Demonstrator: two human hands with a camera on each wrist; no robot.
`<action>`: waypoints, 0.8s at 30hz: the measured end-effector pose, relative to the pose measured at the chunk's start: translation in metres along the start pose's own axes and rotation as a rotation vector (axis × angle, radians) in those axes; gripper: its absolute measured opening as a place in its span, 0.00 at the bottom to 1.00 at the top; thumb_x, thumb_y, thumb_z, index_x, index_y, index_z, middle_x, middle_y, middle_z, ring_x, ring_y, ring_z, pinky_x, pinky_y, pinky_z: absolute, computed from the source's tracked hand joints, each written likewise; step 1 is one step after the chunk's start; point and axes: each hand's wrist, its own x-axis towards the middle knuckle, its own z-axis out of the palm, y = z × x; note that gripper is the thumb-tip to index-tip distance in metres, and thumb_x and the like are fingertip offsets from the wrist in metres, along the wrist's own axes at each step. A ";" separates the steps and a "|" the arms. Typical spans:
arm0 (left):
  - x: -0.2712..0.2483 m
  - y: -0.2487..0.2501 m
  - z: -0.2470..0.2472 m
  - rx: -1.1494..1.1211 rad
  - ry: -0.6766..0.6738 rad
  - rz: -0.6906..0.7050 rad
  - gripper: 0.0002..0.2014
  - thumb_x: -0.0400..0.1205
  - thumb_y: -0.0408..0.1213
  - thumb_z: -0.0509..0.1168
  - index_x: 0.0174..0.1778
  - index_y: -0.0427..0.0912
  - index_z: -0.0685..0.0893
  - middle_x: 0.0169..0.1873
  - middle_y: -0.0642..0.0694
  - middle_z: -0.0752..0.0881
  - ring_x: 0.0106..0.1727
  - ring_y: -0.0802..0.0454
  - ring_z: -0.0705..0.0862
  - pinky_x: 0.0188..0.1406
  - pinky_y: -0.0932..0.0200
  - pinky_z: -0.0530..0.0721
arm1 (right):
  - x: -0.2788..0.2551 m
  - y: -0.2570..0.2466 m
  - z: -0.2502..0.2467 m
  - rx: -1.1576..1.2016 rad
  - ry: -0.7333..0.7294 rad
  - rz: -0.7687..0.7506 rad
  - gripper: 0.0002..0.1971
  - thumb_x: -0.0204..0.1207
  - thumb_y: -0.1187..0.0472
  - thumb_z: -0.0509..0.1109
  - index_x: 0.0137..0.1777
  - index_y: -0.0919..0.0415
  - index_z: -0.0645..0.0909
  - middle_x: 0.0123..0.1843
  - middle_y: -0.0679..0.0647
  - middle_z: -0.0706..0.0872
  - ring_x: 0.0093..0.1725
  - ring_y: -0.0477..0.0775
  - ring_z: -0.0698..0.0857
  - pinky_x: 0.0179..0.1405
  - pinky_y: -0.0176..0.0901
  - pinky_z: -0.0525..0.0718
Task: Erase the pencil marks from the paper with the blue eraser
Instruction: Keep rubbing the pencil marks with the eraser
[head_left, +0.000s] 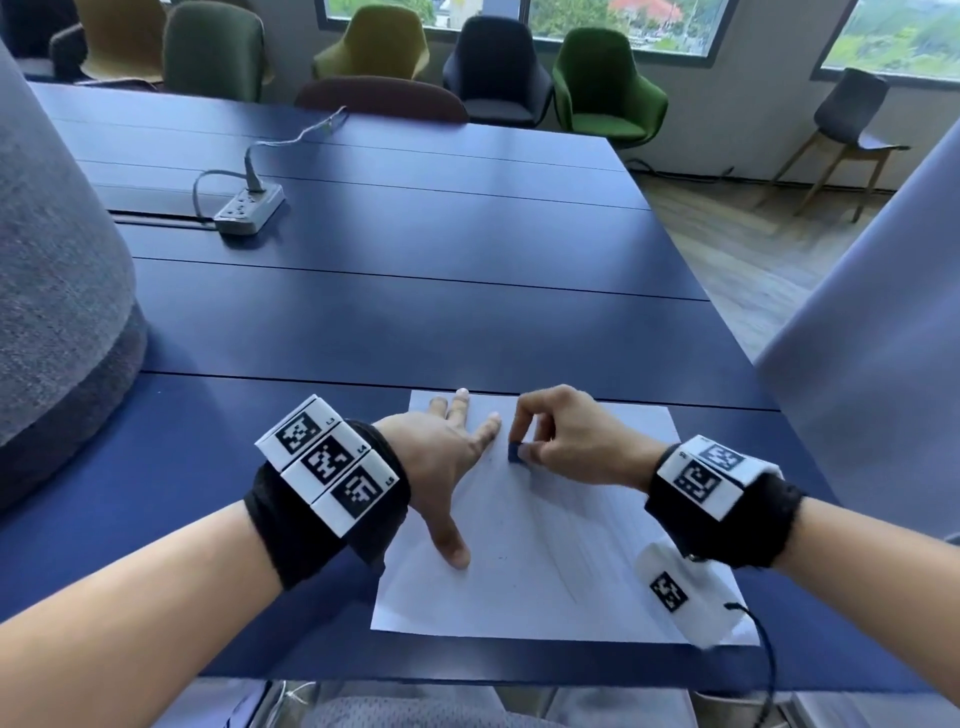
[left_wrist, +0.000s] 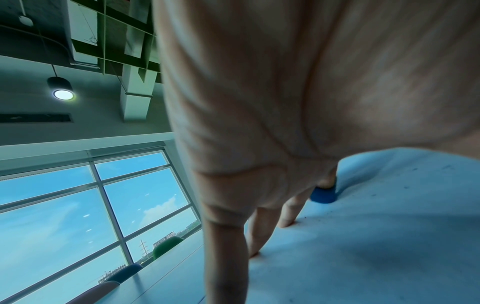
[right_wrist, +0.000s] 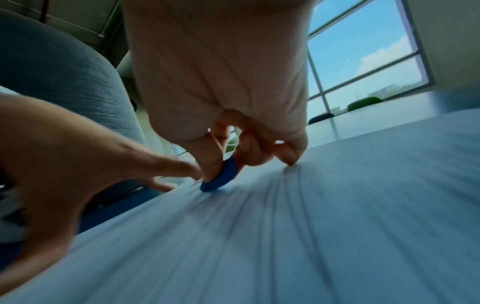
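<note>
At a long blue table (head_left: 415, 270), a person works a sheet of paper (head_left: 561, 571) clean, both wrists wrapped in black bands carrying printed marker tiles. To the far left a grey power strip (head_left: 249, 208) sits with its cable trailing toward the far edge, well apart from the work. Nearer, the left hand (head_left: 441, 457) lies flat on the upper left part of the sheet, fingers straight and spread, thumb stretched back toward the near edge; it grasps nothing and seems placed there to pin the paper so that rubbing does not drag or crease it. Just beside its forefinger, the blue eraser (head_left: 515, 452) stands with one edge pressed to the paper, pinched between the thumb and curled fingers of the right hand (head_left: 566, 436), the remaining fingers tucked under with a knuckle resting on the sheet, likely as a brace. The short, tight pinch probably gives pressure and control for small strokes. Faint grey pencil marks (head_left: 571, 551) sweep across the middle of the sheet toward the near edge, so much appears left to erase. Dark crumbs dot the paper near the left hand. Nothing blocks the eraser except the spread left forefinger close alongside. Upholstered chairs (head_left: 608, 83) line the windowed far wall.
</note>
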 end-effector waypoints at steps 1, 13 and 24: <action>0.000 0.000 0.001 -0.002 0.001 -0.002 0.75 0.58 0.66 0.80 0.85 0.48 0.30 0.84 0.33 0.33 0.86 0.36 0.44 0.78 0.45 0.66 | -0.006 0.001 0.002 0.007 -0.058 -0.012 0.07 0.70 0.67 0.72 0.38 0.53 0.86 0.26 0.45 0.80 0.24 0.40 0.76 0.27 0.30 0.72; -0.001 0.000 0.000 -0.005 0.005 -0.002 0.75 0.59 0.66 0.81 0.85 0.48 0.30 0.84 0.32 0.33 0.86 0.37 0.44 0.78 0.47 0.65 | -0.007 -0.009 0.001 -0.032 -0.254 -0.034 0.05 0.70 0.66 0.74 0.40 0.55 0.88 0.26 0.44 0.80 0.25 0.41 0.75 0.25 0.30 0.72; -0.002 -0.001 0.001 0.001 0.006 -0.006 0.75 0.60 0.67 0.80 0.85 0.46 0.31 0.84 0.33 0.33 0.86 0.37 0.42 0.79 0.47 0.64 | -0.013 -0.010 -0.001 -0.057 -0.293 -0.016 0.05 0.70 0.65 0.76 0.39 0.52 0.89 0.26 0.44 0.80 0.22 0.37 0.75 0.22 0.26 0.69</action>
